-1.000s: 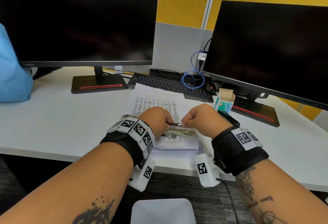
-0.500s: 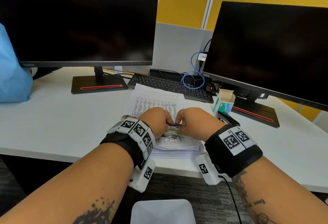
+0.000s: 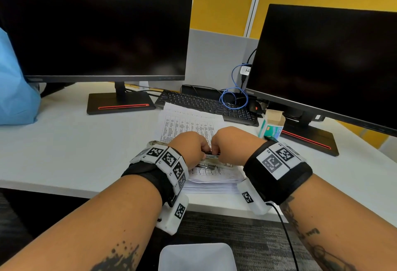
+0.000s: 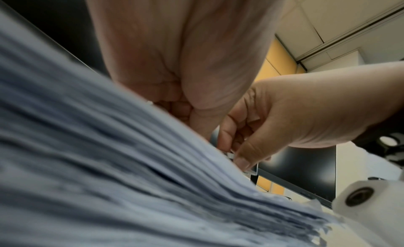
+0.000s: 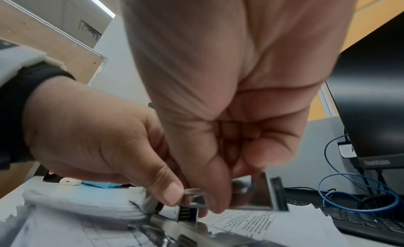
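A silver metal stapler (image 3: 211, 156) lies open on a thick stack of printed paper (image 3: 189, 123) near the desk's front edge. My left hand (image 3: 191, 150) curls round its left end, and the thumb (image 5: 170, 193) presses on a small metal part (image 5: 192, 203). My right hand (image 3: 232, 144) meets it knuckle to knuckle, its thumb and fingers pinching the same metal part from the right. The stapler's lower rail (image 5: 196, 231) rests on the top sheet. In the left wrist view the paper stack (image 4: 109, 164) hides the stapler, and only both hands' fingertips show.
An open staple box (image 3: 271, 125) stands right of the paper. A black keyboard (image 3: 206, 105) and a coiled blue cable (image 3: 234, 99) lie behind. Two dark monitors (image 3: 96, 23) (image 3: 326, 64) flank the desk, with a blue bag (image 3: 15, 90) at far left.
My right hand has slid left until it touches my left hand over the stapler, and its wrist has turned. The left hand has stayed in place.
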Tool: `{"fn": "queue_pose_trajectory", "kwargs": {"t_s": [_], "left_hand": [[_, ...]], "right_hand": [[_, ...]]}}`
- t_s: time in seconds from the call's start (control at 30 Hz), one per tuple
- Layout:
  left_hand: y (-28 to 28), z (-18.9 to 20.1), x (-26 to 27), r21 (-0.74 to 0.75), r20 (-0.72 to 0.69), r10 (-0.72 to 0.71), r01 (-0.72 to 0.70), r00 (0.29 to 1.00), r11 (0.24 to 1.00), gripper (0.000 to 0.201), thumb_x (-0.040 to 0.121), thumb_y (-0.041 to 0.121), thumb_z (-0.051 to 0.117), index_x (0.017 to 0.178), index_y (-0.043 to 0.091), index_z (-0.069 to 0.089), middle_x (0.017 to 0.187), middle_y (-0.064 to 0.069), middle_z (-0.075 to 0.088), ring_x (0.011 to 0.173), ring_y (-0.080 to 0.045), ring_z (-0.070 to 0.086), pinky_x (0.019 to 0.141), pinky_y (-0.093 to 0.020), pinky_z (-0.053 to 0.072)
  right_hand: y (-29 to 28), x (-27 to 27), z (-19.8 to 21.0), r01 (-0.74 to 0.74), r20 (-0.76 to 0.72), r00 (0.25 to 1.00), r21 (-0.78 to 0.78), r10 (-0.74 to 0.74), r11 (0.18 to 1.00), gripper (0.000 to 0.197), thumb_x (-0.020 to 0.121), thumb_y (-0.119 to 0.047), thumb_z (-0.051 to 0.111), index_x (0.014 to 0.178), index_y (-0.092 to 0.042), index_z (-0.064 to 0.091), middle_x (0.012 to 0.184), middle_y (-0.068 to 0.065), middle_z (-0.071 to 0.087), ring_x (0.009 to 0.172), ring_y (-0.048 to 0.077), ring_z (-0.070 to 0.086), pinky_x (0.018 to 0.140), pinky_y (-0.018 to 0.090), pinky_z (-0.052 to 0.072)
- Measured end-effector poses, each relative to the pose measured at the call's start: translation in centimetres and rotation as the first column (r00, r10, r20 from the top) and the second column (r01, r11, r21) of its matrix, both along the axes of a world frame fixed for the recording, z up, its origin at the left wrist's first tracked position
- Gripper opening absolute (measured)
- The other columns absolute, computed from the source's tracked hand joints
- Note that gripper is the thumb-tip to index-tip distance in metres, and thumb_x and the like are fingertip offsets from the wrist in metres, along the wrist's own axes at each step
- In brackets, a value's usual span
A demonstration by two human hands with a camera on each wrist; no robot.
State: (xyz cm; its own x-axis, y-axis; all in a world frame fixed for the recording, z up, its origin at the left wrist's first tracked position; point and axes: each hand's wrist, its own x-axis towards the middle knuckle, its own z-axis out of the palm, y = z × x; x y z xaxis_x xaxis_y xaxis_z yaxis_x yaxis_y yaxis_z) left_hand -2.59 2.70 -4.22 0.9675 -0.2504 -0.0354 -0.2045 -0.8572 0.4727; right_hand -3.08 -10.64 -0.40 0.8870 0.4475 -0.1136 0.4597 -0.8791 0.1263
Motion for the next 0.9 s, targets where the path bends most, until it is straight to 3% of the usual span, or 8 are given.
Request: {"fn": "queue_pose_trajectory", "kwargs": {"t_s": [0.07, 0.2, 0.33, 0.5, 0.67, 0.9], "left_hand": [[0.0, 0.0, 0.0, -0.001, 0.006, 0.0, 0.0, 1.0, 1.0, 0.027, 0.094, 0.014, 0.061, 0.12, 0.018, 0.068, 0.116, -0.003, 0.069, 0.107, -0.021, 0.062, 0.083, -0.023, 0.041], [0.1, -0.2, 0.1, -0.009, 0.016, 0.002, -0.002, 1.0, 1.0, 0.026, 0.092, 0.014, 0.063, 0.117, 0.017, 0.069, 0.115, -0.003, 0.069, 0.107, -0.022, 0.063, 0.089, -0.027, 0.045], [0.1, -0.2, 0.1, -0.022, 0.023, 0.005, -0.004, 1.0, 1.0, 0.027, 0.091, 0.014, 0.065, 0.117, 0.019, 0.07, 0.114, -0.003, 0.07, 0.106, -0.022, 0.063, 0.089, -0.027, 0.045], [0.2, -0.3, 0.2, -0.028, 0.031, 0.003, -0.003, 1.0, 1.0, 0.026, 0.092, 0.014, 0.065, 0.117, 0.018, 0.069, 0.113, -0.002, 0.07, 0.107, -0.021, 0.063, 0.086, -0.024, 0.043], [0.3, -0.3, 0.2, -0.051, 0.015, 0.003, -0.002, 1.0, 0.999, 0.029, 0.092, 0.014, 0.064, 0.121, 0.018, 0.068, 0.118, -0.002, 0.069, 0.109, -0.019, 0.062, 0.09, -0.023, 0.043], [0.3, -0.2, 0.3, -0.059, -0.004, -0.007, 0.007, 1.0, 0.998, 0.031, 0.093, 0.013, 0.063, 0.124, 0.015, 0.066, 0.122, -0.003, 0.068, 0.113, -0.019, 0.061, 0.094, -0.023, 0.042]], "right_hand": [[0.1, 0.1, 0.0, -0.005, 0.0, 1.0, -0.01, 0.005, 1.0, 0.023, 0.088, -0.009, 0.057, 0.106, -0.013, 0.071, 0.103, 0.005, 0.067, 0.095, 0.024, 0.061, 0.073, 0.027, 0.046], [0.1, 0.1, 0.3, -0.021, -0.011, 1.0, 0.014, 0.021, 1.0, 0.012, 0.086, -0.011, 0.059, 0.096, -0.017, 0.065, 0.087, -0.001, 0.056, 0.082, 0.018, 0.051, 0.053, 0.02, 0.032], [-0.2, 0.5, 0.8, -0.033, -0.051, 0.998, 0.054, 0.036, 0.998, 0.016, 0.079, -0.008, 0.061, 0.074, -0.023, 0.057, 0.073, -0.007, 0.054, 0.073, 0.015, 0.05, 0.055, 0.021, 0.035], [-0.7, 0.8, 1.3, -0.001, -0.141, 0.99, 0.173, 0.026, 0.985, 0.013, 0.082, -0.009, 0.065, 0.091, -0.018, 0.067, 0.073, -0.011, 0.055, 0.07, 0.011, 0.052, 0.059, 0.02, 0.042], [-1.1, 1.4, 1.4, 0.042, -0.117, 0.993, 0.237, -0.014, 0.971, 0.017, 0.084, -0.013, 0.069, 0.1, -0.019, 0.07, 0.083, -0.007, 0.062, 0.081, 0.015, 0.06, 0.078, 0.028, 0.053], [-1.2, 1.8, 1.0, 0.059, -0.126, 0.992, 0.227, -0.031, 0.972, 0.019, 0.082, -0.016, 0.076, 0.101, -0.014, 0.072, 0.08, -0.008, 0.062, 0.075, 0.01, 0.057, 0.066, 0.019, 0.046]]}}
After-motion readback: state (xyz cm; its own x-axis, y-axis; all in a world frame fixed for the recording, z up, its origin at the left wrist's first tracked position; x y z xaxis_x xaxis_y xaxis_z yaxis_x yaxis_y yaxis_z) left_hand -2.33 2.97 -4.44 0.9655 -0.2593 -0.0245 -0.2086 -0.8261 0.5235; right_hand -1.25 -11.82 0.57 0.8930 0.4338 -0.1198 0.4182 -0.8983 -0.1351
